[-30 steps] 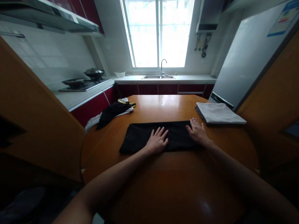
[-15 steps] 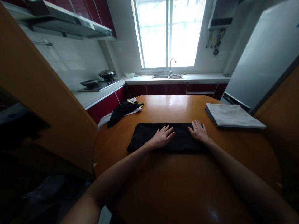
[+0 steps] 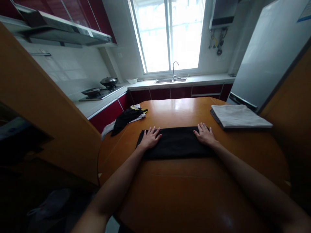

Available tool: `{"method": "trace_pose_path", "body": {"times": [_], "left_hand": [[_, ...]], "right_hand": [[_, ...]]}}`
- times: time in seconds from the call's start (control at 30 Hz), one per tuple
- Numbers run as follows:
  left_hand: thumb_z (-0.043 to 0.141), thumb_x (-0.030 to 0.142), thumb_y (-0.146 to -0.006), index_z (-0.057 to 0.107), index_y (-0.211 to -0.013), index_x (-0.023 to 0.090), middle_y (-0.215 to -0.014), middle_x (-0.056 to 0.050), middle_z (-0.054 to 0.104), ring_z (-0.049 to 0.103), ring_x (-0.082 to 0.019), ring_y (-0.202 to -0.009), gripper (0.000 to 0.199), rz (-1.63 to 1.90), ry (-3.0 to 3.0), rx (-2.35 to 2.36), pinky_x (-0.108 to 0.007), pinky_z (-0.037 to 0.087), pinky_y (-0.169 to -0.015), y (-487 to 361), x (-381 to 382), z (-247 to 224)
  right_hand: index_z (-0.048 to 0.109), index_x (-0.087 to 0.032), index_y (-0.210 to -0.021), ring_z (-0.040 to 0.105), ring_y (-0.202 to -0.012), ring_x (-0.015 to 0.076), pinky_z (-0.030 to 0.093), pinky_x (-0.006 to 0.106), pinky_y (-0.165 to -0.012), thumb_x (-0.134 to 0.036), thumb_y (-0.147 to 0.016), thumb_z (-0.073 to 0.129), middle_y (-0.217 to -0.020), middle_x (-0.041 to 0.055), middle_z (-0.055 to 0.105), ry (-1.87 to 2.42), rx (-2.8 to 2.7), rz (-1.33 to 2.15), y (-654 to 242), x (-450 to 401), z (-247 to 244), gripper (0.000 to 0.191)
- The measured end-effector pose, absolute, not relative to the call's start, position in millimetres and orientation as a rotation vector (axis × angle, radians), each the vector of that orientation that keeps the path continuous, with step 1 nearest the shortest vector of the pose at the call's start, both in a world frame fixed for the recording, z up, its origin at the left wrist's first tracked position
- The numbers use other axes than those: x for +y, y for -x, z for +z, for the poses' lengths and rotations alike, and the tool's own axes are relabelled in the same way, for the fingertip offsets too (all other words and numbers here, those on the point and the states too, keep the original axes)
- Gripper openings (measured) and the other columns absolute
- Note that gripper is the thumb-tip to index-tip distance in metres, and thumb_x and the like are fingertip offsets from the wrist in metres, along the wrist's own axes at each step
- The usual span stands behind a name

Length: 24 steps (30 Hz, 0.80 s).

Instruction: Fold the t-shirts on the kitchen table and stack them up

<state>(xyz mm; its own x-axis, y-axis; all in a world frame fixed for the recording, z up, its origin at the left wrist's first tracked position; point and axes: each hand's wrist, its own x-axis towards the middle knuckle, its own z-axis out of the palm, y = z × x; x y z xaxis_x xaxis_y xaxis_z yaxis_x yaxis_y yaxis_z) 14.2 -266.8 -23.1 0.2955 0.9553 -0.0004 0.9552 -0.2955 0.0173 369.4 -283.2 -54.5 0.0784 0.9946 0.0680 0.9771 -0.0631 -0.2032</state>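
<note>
A black cloth [image 3: 178,142], folded into a long flat rectangle, lies across the wooden table [image 3: 175,184]. My left hand [image 3: 149,139] rests flat on its left end, fingers spread. On the cloth's right end lies my right hand [image 3: 204,134], palm down, its fingers apart too. Neither hand grips anything. Parts of the cloth under both palms are hidden.
A crumpled pile of black, white and yellow clothing [image 3: 127,119] lies at the table's back left edge. Folded grey and white cloths [image 3: 240,116] are stacked at the right. Behind are a stove [image 3: 104,93], a sink [image 3: 163,81] and a fridge [image 3: 269,48].
My left hand has slid left from near the middle of the black cloth to its left end. My right hand stays at the right end. The view has tilted slightly.
</note>
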Motion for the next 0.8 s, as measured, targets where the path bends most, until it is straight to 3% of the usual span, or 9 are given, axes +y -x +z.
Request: {"method": "trace_pose_path", "body": {"times": [0.13,0.27,0.37,0.63,0.8], "left_hand": [[0.025,0.053,-0.104,0.031,-0.158,0.022,-0.165,-0.010,0.025,0.017,-0.030,-0.154,0.063,0.173,-2.640,1.808,-0.056,0.016,-0.122,-42.3,-269.3,-11.1],[0.024,0.041,-0.105,0.029,-0.159,0.019,-0.165,-0.008,0.026,0.020,-0.026,-0.153,0.058,0.252,-2.695,1.626,-0.051,0.021,-0.122,-86.4,-270.0,-14.7],[0.027,0.039,-0.104,0.030,-0.158,0.019,-0.165,-0.007,0.026,0.019,-0.026,-0.153,0.058,0.192,-2.682,1.585,-0.053,0.018,-0.123,-106.8,-270.3,-27.9],[0.026,0.043,-0.103,0.031,-0.158,0.019,-0.166,-0.006,0.023,0.019,-0.026,-0.153,0.060,0.134,-2.691,1.573,-0.051,0.016,-0.123,-106.5,-268.3,-42.6],[0.027,0.043,-0.102,0.030,-0.159,0.022,-0.166,-0.006,0.023,0.020,-0.026,-0.153,0.060,0.141,-2.678,1.583,-0.052,0.016,-0.123,-106.7,-265.7,-42.2]], "right_hand": [[0.030,-0.006,-0.157,0.009,-0.154,0.0307,-0.001,0.064,-0.119,-0.053,-0.102,0.026,-0.166,0.0191,0.016,2.081,-2.009,-0.013,-351.8,-287.7,-33.6,0.072],[0.029,-0.008,-0.157,0.015,-0.154,0.0271,0.009,0.058,-0.121,-0.039,-0.102,0.027,-0.165,0.0168,0.021,1.870,-2.155,0.023,-308.0,-286.5,-19.0,0.063],[0.029,-0.009,-0.157,0.017,-0.153,0.0257,0.011,0.055,-0.122,-0.033,-0.101,0.030,-0.165,0.0154,0.022,1.777,-2.265,0.095,-278.6,-283.0,-26.7,0.062],[0.032,-0.011,-0.157,0.017,-0.153,0.0248,0.007,0.052,-0.123,-0.037,-0.102,0.030,-0.165,0.0142,0.025,1.790,-2.290,0.185,-267.0,-279.3,-48.5,0.061],[0.030,-0.007,-0.157,0.017,-0.153,0.0240,0.011,0.049,-0.123,-0.042,-0.103,0.026,-0.165,0.0155,0.024,1.793,-2.270,0.206,-283.3,-281.3,-40.8,0.065]]}}
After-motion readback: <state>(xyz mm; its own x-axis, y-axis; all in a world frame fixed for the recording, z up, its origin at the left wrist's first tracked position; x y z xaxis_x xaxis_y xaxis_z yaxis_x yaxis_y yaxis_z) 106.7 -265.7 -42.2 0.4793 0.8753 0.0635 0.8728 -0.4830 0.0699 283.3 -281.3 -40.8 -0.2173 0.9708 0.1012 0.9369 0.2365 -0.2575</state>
